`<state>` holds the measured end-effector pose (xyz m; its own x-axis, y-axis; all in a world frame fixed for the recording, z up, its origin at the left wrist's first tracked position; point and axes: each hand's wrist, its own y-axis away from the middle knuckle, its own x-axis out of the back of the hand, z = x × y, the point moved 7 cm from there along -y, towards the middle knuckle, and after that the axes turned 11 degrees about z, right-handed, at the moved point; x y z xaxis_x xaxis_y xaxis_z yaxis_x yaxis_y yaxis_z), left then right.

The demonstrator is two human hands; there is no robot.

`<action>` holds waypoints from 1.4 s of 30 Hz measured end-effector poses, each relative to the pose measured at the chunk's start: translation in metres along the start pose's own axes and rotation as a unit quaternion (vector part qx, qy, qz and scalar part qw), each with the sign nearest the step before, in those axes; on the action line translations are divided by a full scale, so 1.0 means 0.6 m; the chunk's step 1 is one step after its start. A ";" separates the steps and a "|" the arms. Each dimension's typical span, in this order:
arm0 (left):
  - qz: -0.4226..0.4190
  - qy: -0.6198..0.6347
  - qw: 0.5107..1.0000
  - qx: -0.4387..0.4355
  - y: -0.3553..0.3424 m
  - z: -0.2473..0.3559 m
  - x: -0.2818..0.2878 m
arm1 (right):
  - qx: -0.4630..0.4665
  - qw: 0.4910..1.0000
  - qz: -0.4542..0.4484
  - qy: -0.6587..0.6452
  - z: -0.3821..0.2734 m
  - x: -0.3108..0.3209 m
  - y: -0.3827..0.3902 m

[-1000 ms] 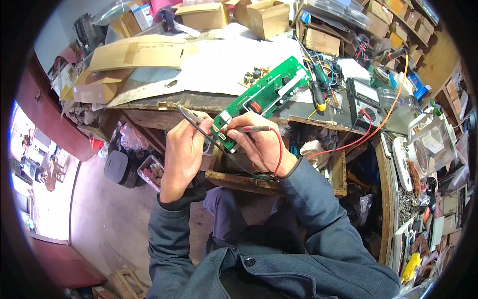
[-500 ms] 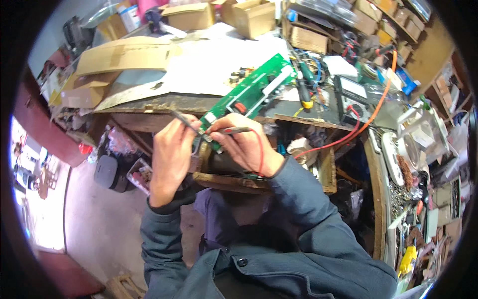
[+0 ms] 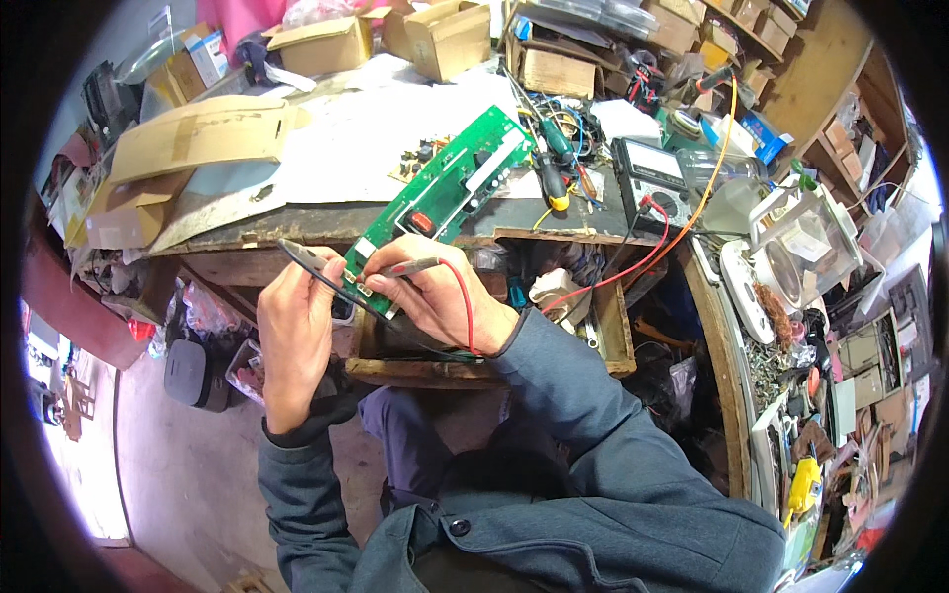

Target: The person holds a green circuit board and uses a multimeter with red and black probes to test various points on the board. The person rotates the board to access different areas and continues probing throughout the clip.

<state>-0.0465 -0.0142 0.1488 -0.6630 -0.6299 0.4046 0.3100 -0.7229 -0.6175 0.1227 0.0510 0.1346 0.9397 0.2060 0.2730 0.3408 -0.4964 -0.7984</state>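
Holding a black probe [image 3: 314, 267] in my left hand [image 3: 295, 326] and a red probe [image 3: 410, 266] in my right hand [image 3: 435, 296], I keep both hands closed around them. Both tips meet at the near end of the long green board [image 3: 445, 193]. It lies just past my hands, partly over the edge of the surface [image 3: 326, 158], running up and to the right, a bit nearer my right hand.

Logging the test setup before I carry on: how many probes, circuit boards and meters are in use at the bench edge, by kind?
Probes: 2, a black probe in the left hand and a red probe in the right hand.
Green circuit board: 1.
Multimeter: 1.
Total: 4.
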 end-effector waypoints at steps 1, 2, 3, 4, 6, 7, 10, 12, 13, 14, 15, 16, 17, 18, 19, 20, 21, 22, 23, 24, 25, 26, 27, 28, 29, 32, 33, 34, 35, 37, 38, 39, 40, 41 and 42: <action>0.007 0.003 1.000 0.000 0.000 -0.001 0.000 | 0.003 1.000 0.005 -0.005 -0.001 0.001 0.000; 0.014 0.007 1.000 0.000 0.000 -0.003 -0.001 | 0.005 1.000 0.009 -0.010 -0.001 0.001 0.000; 0.021 0.010 1.000 0.000 0.000 -0.005 -0.001 | 0.007 1.000 0.014 -0.016 -0.002 0.001 0.001; 0.025 0.007 1.000 -0.006 0.000 -0.007 0.000 | 0.007 1.000 0.017 -0.018 0.000 0.000 0.001; 0.025 0.010 1.000 0.012 0.002 -0.013 0.002 | 0.004 0.999 0.019 -0.027 -0.001 -0.004 0.000; 0.027 0.009 0.999 0.022 0.004 -0.017 0.006 | 0.003 0.999 0.018 -0.034 -0.003 -0.007 0.000; 0.025 0.004 1.000 0.001 0.000 -0.007 0.005 | -0.020 1.000 0.007 -0.013 0.002 -0.001 -0.001; 0.019 0.000 1.000 -0.004 -0.003 0.000 -0.002 | -0.025 0.999 0.028 -0.023 0.007 0.002 0.003; 0.017 0.003 1.000 -0.004 -0.003 -0.004 -0.001 | -0.018 1.000 0.020 -0.015 0.007 0.002 0.003; 0.021 -0.001 1.000 -0.009 -0.002 -0.003 0.004 | -0.014 1.000 0.019 -0.006 0.003 -0.002 0.003; 0.023 -0.001 1.000 -0.016 -0.002 0.000 0.004 | -0.014 1.000 0.018 -0.003 0.004 -0.002 0.003; 0.019 0.001 1.000 -0.005 -0.001 0.000 0.005 | -0.010 1.000 0.019 0.001 0.001 -0.003 0.003; 0.020 -0.004 1.000 -0.008 0.001 -0.003 0.007 | -0.007 1.000 0.019 0.004 -0.001 -0.004 0.002; 0.021 -0.007 1.000 -0.012 0.002 -0.007 0.005 | -0.007 1.000 0.012 0.015 -0.002 -0.006 0.002; 0.022 -0.010 1.000 -0.017 0.003 -0.009 0.005 | -0.006 1.000 0.004 0.026 -0.003 -0.007 0.001; 0.015 0.005 1.000 -0.005 0.004 -0.008 0.005 | -0.006 0.999 -0.003 0.037 -0.003 -0.009 0.001; 0.019 0.003 1.000 -0.011 0.003 -0.009 0.006 | 0.005 0.999 0.001 0.033 -0.005 -0.009 0.000; 0.022 0.001 1.000 -0.018 0.004 -0.011 0.005 | 0.016 0.999 0.005 0.030 -0.007 -0.008 0.000; 0.026 -0.001 0.999 -0.024 0.004 -0.012 0.006 | 0.027 0.999 0.009 0.026 -0.009 -0.008 -0.001; 0.025 0.001 0.999 -0.021 0.004 -0.011 0.006 | 0.024 0.999 0.007 0.027 -0.010 -0.008 -0.002; 0.025 0.003 1.000 -0.018 0.003 -0.009 0.006 | 0.021 0.999 0.005 0.027 -0.012 -0.007 -0.003; 0.024 0.005 1.000 -0.015 0.003 -0.008 0.006 | 0.018 0.999 0.003 0.028 -0.013 -0.007 -0.003; 0.023 0.000 1.000 -0.020 0.002 -0.007 0.004 | 0.019 0.999 0.008 0.028 -0.012 -0.005 -0.002; 0.021 -0.004 0.999 -0.024 0.001 -0.007 0.002 | 0.021 0.999 0.014 0.029 -0.009 -0.004 0.000; 0.019 -0.008 0.999 -0.029 0.000 -0.007 0.001 | 0.022 0.999 0.020 0.030 -0.007 -0.003 0.001; 0.016 -0.013 1.000 0.003 0.000 -0.009 0.002 | 0.062 0.997 0.018 0.044 -0.009 -0.003 0.001; 0.018 -0.007 1.000 0.009 0.002 -0.008 0.002 | 0.030 0.999 0.005 0.036 0.006 -0.008 0.008; 0.022 -0.010 1.000 0.003 0.003 -0.012 0.008 | 0.027 0.999 0.005 0.025 0.002 -0.012 0.006; 0.025 -0.014 1.000 -0.003 0.005 -0.011 0.009 | 0.023 1.000 0.004 0.014 -0.001 -0.012 0.003; 0.027 0.015 1.000 0.004 0.004 -0.009 0.004 | 0.060 0.998 0.019 0.020 -0.010 -0.007 0.001; 0.024 0.020 0.999 0.006 0.002 -0.007 0.002 | 0.058 0.998 0.018 0.023 -0.007 -0.005 0.000; 0.020 0.024 0.999 0.010 0.002 -0.005 0.002 | 0.057 0.998 0.018 0.024 -0.005 -0.006 0.002; 0.022 0.014 1.000 0.009 0.003 -0.006 0.002 | 0.051 0.998 0.014 0.033 -0.002 -0.006 0.003; 0.024 0.018 1.000 0.003 0.004 -0.009 0.000 | 0.042 0.999 0.012 0.033 0.001 -0.007 0.004; 0.023 0.017 1.000 -0.002 0.005 -0.011 0.000 | 0.038 0.999 0.018 0.031 -0.001 -0.006 0.004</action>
<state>-0.0503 -0.0144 0.1428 -0.6707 -0.6523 0.3531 0.3383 -0.6926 -0.6370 0.1200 0.0487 0.1318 0.9519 0.1365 0.2745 0.3065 -0.4363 -0.8460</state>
